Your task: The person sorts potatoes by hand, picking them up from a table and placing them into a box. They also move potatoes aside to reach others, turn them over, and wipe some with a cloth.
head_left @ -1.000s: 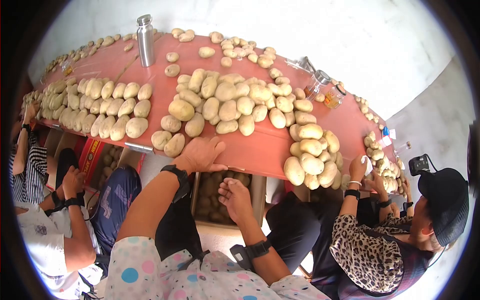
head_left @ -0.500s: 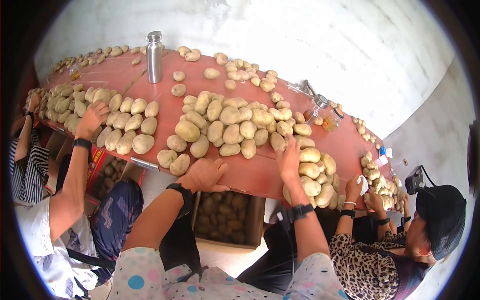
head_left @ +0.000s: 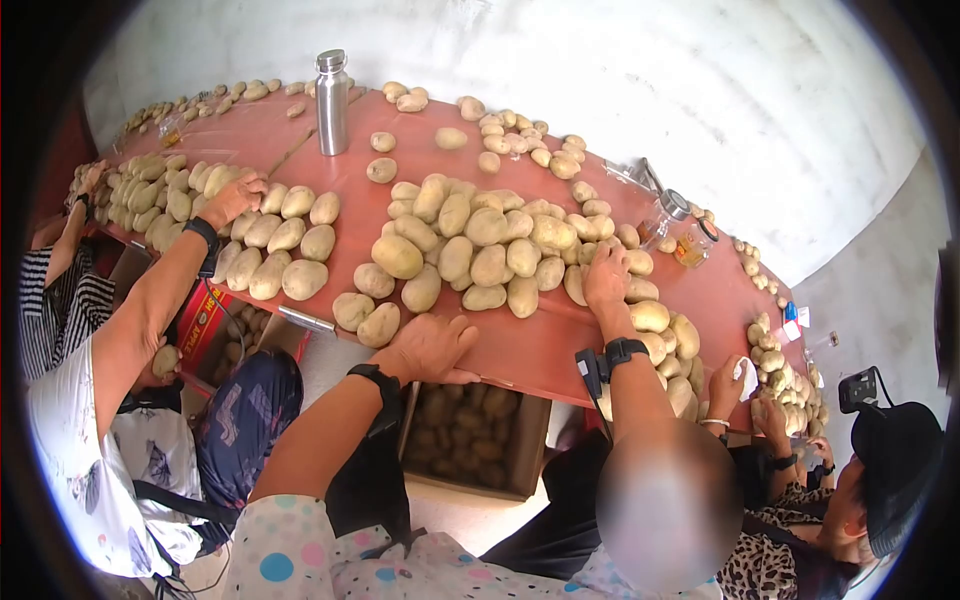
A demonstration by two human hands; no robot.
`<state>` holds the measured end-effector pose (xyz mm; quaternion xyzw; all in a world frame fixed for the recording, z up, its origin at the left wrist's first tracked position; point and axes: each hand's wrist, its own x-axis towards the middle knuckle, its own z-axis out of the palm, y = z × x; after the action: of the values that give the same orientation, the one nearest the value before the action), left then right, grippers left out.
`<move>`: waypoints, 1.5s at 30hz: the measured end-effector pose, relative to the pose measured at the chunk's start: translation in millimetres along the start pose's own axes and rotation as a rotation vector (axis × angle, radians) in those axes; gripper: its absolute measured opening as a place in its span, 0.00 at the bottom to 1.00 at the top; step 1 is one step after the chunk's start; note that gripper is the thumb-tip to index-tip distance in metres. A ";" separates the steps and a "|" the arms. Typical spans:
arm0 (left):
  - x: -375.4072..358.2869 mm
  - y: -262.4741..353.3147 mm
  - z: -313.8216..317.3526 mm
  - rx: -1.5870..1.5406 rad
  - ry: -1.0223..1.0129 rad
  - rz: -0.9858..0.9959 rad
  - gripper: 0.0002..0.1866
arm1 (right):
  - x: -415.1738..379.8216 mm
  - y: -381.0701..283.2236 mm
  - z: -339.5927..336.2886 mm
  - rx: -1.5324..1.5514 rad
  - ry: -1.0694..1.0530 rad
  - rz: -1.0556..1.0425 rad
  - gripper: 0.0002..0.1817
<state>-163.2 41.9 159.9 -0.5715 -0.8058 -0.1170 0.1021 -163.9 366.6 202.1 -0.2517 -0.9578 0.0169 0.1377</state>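
My left hand (head_left: pixel 430 348) rests on the red table's front edge, fingers spread and nothing in it, just below a large pile of potatoes (head_left: pixel 487 226). My right hand (head_left: pixel 607 280) is at the right end of that pile, its fingertips on or beside potatoes. Its fingers point away from me and are partly bent; whether a potato is gripped cannot be made out. More potatoes (head_left: pixel 684 336) lie heaped right of my right wrist. Below the table edge stands an open cardboard box (head_left: pixel 536 440) with potatoes inside.
A steel bottle (head_left: pixel 331 105) stands at the back left, glass jars (head_left: pixel 694 243) at the right. A co-worker's hand (head_left: pixel 232 198) touches potato rows on the left. A co-worker in a black cap (head_left: pixel 893 470) sits right, hands near potatoes. A red box (head_left: pixel 200 325) is below left.
The view has shifted, so the table contents appear further right. My right hand's fingers look more bent. The left co-worker's other hand now shows, holding a potato. A blurred round patch covers my right forearm.
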 end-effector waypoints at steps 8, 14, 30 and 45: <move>-0.3 -0.8 2.0 -0.002 0.036 0.009 0.30 | -30.7 5.3 6.5 0.161 0.268 -0.168 0.30; -2.2 -3.2 9.7 0.020 0.096 0.030 0.30 | -44.4 6.9 -12.5 0.181 0.048 -0.156 0.32; -0.5 -3.7 10.4 0.024 -0.012 -0.016 0.30 | -194.6 -62.5 -51.7 1.394 -0.183 0.331 0.19; -2.1 -6.0 11.5 -0.010 0.066 0.023 0.30 | -288.7 -82.7 104.4 1.722 -0.581 1.135 0.22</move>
<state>-168.6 41.6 147.9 -0.5772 -0.7947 -0.1385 0.1271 9.3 157.7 36.3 -0.4648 -0.3626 0.8077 0.0077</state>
